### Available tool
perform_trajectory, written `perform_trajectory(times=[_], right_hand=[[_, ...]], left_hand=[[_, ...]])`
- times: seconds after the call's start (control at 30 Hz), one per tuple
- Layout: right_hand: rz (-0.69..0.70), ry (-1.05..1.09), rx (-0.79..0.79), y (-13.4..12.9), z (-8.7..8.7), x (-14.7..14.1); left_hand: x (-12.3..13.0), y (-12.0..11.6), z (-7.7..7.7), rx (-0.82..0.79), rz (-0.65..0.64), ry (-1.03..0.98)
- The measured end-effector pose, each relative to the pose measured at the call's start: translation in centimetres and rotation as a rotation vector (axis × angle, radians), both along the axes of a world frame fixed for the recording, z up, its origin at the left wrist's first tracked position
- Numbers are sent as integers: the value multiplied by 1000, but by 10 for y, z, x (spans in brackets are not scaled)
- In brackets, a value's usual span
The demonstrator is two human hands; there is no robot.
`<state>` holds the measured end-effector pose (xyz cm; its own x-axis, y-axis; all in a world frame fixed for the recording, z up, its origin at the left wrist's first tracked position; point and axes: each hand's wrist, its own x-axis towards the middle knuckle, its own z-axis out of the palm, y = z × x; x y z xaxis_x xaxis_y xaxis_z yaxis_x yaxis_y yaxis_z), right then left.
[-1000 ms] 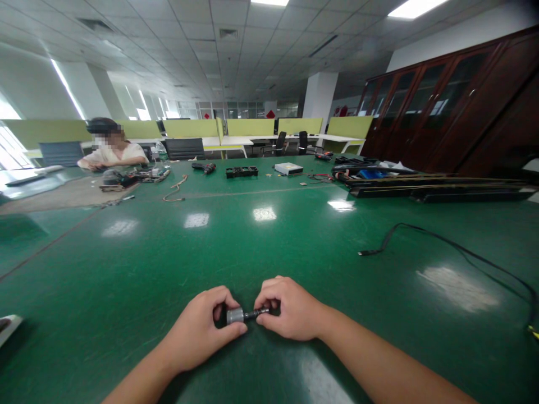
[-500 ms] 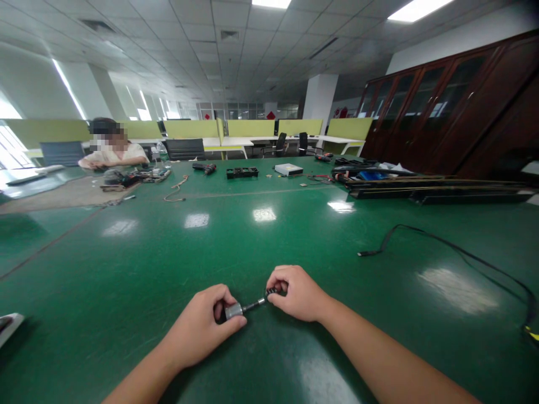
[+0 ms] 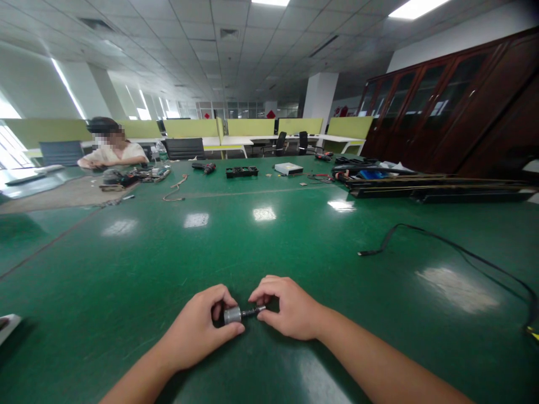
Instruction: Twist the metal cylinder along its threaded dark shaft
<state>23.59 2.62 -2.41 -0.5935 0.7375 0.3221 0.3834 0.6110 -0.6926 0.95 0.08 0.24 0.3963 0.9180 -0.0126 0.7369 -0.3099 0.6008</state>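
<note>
Silver cylinder [image 3: 233,315] with a dark shaft [image 3: 251,311] sticking out to the right, sitting between my two hands, that's the thing I've got. My left hand [image 3: 210,320] is clamped on the cylinder, thumb on the near side, fingers curled round the far side. My right hand [image 3: 283,310] is up at the shaft's bright tip with thumb and fingers parted around it; can't tell if the thumb is actually touching. Looks like a black ridged piece goes around the shaft, but it's too small to be sure. Also can't tell whether the cylinder is resting on the table.

As for writing, any print on the cylinder is too small to read, and the bottle [image 3: 161,150] way past my left hand is a blur too.

Room-wise, the green tabletop [image 3: 236,252] stretches ahead of my fingers, with decent space to both sides. Out right and a bit forward there's a black cable [image 3: 446,240], plug end pointing my way, well apart from my right hand. A pale-edged object [image 3: 9,326] pokes in far left of my grip. Straight ahead, well out of reach, are a black frame [image 3: 242,172] and a silver box [image 3: 288,168], with a drill [image 3: 205,168] left of them.
</note>
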Motion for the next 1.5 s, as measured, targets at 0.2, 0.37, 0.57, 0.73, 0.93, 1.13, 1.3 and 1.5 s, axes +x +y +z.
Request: perform_trajectory(times=[0.2,0.37,0.57,0.73,0.93,1.13,1.3,1.5], right_hand=[[7,-56,-24,-4,2,-4],[35,-75,11,-2,4,-5],[36,-76,27,-2,1,-4],[40,-85,39,-2,-2,-4],[34,-81,41,-3,-1,-5],[25,-74,43,-3,-1,-5],[20,-67,41,-3,0,-4],[20,-79,11,0,3,-1]], left_hand=[[0,-1,1,-13,-10,24],[0,-1,3,-9,-31,-14],[1,1,2,-13,-33,-14],[0,0,0,-3,-33,13],[-2,1,-2,1,-23,34],[-1,1,0,-8,-17,36],[-1,0,0,-9,-21,36],[-1,1,-1,-11,-11,46]])
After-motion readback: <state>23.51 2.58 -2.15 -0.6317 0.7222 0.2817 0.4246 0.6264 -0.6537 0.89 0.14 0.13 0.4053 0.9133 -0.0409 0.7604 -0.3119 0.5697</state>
